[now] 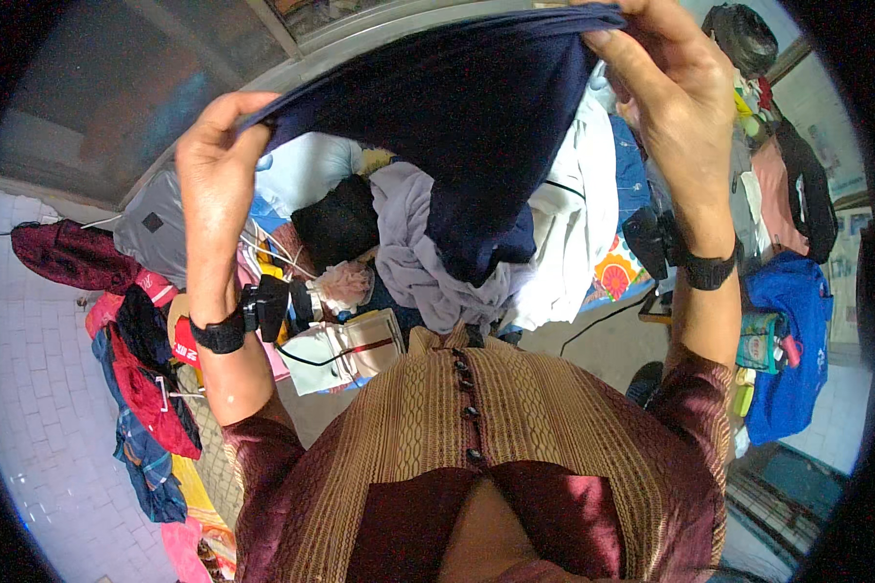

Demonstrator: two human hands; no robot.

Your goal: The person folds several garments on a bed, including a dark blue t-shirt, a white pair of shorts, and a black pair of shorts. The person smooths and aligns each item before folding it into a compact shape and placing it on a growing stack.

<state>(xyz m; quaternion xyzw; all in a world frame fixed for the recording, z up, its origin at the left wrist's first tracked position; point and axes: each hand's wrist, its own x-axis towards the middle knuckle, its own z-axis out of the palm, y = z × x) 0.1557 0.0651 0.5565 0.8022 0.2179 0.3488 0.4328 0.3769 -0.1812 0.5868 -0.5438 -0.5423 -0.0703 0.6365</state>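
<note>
A dark navy cloth garment (445, 109) is stretched between my two raised hands. My left hand (222, 153) pinches its left end between thumb and fingers. Higher up, my right hand (656, 73) grips the other end of its top edge. The lower part of the garment hangs down over a crumpled light grey cloth (408, 248). Beside that, on the right, lies a white cloth (576, 240); a folded black cloth (339, 222) is on the left. Both wrists wear black straps with small devices.
Folded white items (346, 350) and a pinkish ruffled thing (344, 283) lie at the near left. Clothes, among them a red garment (146, 393), hang along the left wall. A blue bag (787, 350) hangs at the right. A black cable (605, 318) runs near my right wrist.
</note>
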